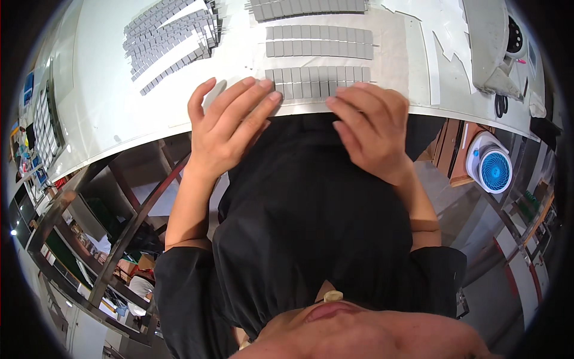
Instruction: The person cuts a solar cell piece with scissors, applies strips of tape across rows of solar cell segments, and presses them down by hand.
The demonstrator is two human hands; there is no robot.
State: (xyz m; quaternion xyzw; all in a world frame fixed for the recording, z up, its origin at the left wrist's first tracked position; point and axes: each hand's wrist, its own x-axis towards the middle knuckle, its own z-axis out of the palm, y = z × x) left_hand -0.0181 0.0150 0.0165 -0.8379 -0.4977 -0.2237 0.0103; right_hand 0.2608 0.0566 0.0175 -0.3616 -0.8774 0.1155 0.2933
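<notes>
A short row of grey rectangular blocks [308,81] lies along the near edge of the white table, with a thin wire end showing on its right. My left hand [224,122] has its fingers spread, and its fingertips reach the left end of this row. Over the right end, my right hand [375,119] is loosely bent, its thumb apart from the fingers and nothing visible between them. Whether the fingertips press on the blocks I cannot tell. Just beyond lies a similar double row of grey blocks [320,42], with another stack of rows [308,8] behind it.
A heap of grey block strips [170,45] lies at the far left of the white table [95,102]. White paper strips [431,66] and black-handled scissors [501,106] are on the right. A white fan with a blue grille [495,169] stands below the table's right side.
</notes>
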